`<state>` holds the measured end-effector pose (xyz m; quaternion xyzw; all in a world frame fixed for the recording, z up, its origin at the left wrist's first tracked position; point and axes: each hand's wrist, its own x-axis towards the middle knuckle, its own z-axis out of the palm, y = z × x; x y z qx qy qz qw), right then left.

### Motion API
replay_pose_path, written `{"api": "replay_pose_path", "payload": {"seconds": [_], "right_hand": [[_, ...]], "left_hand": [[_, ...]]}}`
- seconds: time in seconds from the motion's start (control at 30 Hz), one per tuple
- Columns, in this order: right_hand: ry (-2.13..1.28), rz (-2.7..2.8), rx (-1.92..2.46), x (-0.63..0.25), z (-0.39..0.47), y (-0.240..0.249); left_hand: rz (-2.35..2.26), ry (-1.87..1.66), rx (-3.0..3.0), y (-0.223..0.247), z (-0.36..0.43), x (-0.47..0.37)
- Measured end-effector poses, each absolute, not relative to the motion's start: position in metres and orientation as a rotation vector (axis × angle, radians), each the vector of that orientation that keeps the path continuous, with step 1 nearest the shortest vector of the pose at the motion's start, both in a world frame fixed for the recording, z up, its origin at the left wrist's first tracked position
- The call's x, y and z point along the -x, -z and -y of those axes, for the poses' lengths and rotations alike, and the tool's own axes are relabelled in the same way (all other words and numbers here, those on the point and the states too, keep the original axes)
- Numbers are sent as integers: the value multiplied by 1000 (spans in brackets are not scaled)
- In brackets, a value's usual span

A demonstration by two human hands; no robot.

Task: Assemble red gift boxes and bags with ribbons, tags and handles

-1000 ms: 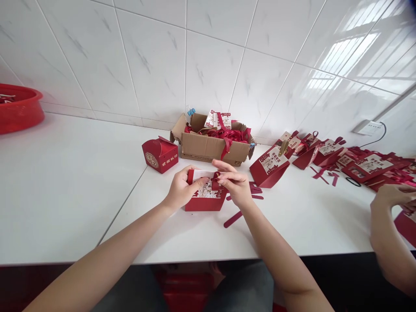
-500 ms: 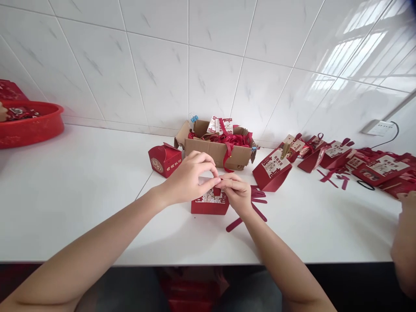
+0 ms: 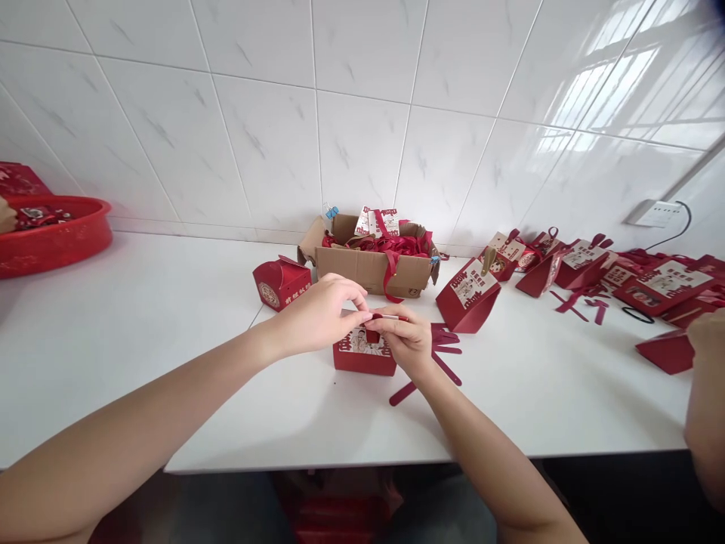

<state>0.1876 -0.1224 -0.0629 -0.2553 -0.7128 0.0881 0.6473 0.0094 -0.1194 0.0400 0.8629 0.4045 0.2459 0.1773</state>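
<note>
Red gift box (image 3: 365, 361) with a white printed label stands upright on the white surface (image 3: 538, 400), in front of an open cardboard box (image 3: 368, 277), its top partly hidden by both hands. The right hand (image 3: 408, 338) has its fingers clamped on the top of the gift box, at a dark red strap (image 3: 373, 334) that hangs over the label. The left hand (image 3: 320, 316) reaches in from the other side, palm down, with its fingers curved and the tips meeting the right hand's at the strap; whether they grip anything, I cannot tell. Loose dark red strips (image 3: 447, 367) lie fanned out beside the right hand. The cardboard box holds red ribbons (image 3: 408, 246) and printed cards (image 3: 369, 221), with a blue clip (image 3: 331, 212) on its rim. A red carton (image 3: 282, 283) with a gold emblem sits to its left, and a labelled red bag (image 3: 465, 298) leans to its right. Farther right are more red packages (image 3: 665, 285), a black ring (image 3: 637, 314) and another person's hand (image 3: 709, 336). A red tub (image 3: 73, 240) stands at the far left.
</note>
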Motion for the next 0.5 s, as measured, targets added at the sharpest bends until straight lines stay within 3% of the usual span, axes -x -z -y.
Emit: {"api": "replay_pose_path", "payload": {"seconds": [0.27, 0.5], "right_hand": [[-245, 1593, 626, -188, 123, 64], [-170, 1611, 603, -189, 125, 65]], "left_hand": [[-1155, -773, -2644, -29, 123, -18], [-1111, -692, -2415, -33, 120, -17]]}}
